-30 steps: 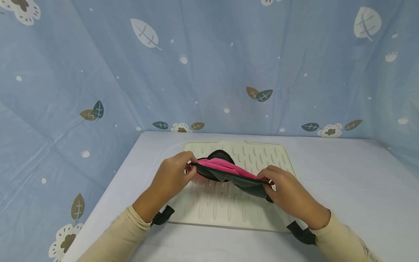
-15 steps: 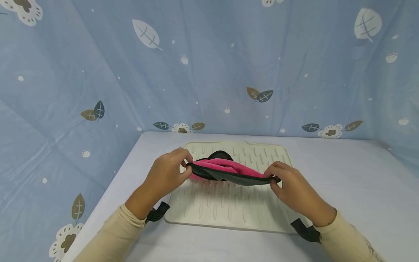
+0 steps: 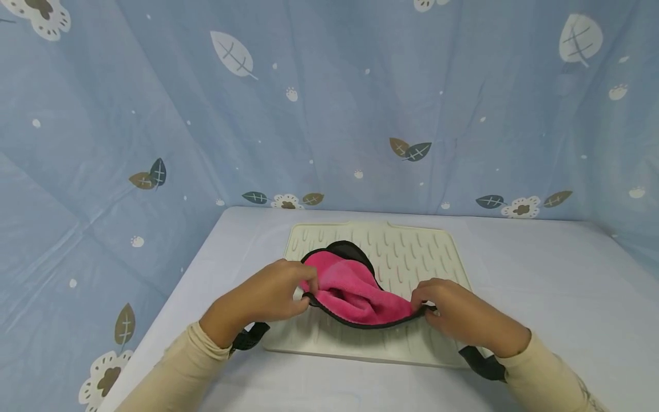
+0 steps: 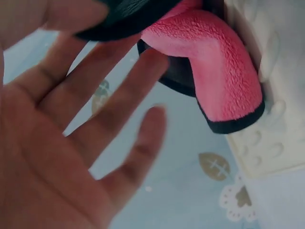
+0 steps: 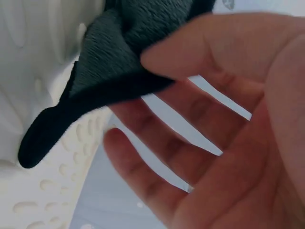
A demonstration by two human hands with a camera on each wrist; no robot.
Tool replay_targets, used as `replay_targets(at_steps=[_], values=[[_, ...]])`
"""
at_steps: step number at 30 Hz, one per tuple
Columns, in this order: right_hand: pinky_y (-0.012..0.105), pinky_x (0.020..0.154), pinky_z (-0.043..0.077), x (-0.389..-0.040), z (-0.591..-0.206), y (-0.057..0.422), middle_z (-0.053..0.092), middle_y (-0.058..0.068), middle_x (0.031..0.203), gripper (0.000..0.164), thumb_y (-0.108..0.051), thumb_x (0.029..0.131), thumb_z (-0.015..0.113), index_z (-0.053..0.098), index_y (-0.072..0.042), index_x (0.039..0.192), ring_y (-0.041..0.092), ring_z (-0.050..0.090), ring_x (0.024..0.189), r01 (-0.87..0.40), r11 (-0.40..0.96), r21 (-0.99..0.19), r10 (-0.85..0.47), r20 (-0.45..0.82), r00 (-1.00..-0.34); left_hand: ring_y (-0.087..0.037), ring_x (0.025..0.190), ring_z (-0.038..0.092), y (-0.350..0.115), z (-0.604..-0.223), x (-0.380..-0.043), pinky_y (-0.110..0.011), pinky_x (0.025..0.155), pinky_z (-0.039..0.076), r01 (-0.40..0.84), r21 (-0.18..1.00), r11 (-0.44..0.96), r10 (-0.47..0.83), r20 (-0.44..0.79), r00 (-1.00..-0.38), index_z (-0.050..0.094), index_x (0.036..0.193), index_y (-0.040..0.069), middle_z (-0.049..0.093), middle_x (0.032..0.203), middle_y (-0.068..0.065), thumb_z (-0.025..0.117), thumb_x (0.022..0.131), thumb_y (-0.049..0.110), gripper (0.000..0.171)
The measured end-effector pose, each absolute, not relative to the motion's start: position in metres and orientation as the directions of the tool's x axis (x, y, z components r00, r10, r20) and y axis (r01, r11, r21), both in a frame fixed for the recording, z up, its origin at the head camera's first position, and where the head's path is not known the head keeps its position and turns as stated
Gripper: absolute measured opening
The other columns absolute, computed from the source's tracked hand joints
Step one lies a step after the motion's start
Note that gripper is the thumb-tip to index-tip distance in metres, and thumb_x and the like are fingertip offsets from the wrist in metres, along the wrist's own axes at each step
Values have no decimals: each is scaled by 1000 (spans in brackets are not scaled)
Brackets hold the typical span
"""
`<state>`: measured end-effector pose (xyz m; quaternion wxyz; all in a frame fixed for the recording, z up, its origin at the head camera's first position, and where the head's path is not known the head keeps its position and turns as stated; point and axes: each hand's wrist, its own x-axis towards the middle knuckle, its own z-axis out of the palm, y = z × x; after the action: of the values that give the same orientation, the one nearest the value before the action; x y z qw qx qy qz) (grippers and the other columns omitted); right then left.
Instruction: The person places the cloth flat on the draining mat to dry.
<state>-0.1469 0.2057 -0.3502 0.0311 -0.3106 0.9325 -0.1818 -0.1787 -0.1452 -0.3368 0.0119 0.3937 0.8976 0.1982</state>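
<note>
A plush cloth [image 3: 355,286], pink on one face and dark grey on the other with black edging, is held between the two hands. My left hand [image 3: 268,292] pinches its near-left corner between thumb and fingers, and the other fingers spread loosely in the left wrist view. At the near-right corner, my right hand [image 3: 458,312] pinches the black edge. The grey underside [image 5: 102,57] shows in the right wrist view. Part of the far edge is folded over, dark side up. Beneath lies a cream ribbed mat [image 3: 329,337]; whether the far part of the cloth touches it I cannot tell.
The mat lies on a white-covered table [image 3: 535,274]. A blue curtain [image 3: 329,103] printed with leaves and flowers stands behind and to the left. Black straps [image 3: 484,363] hang at both wrists.
Both hands have come lower and nearer the body with the cloth's near edge. The right hand first moved out to the right. More of the pink face now shows, and the near edge sags.
</note>
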Motion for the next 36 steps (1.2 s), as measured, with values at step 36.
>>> replay_targets(at_steps=[36], values=[[22,59,47,-196,-337,155,62,-8,72,11,-6,90,68,70,-14,83,4,53,65,-560,737,-378,-495,263,-828,-3,77,58,-127,-358,-171,-21,75,48,652,384,653,732,-100,-674,66,77,29,57,77,22,77,86,23,15]])
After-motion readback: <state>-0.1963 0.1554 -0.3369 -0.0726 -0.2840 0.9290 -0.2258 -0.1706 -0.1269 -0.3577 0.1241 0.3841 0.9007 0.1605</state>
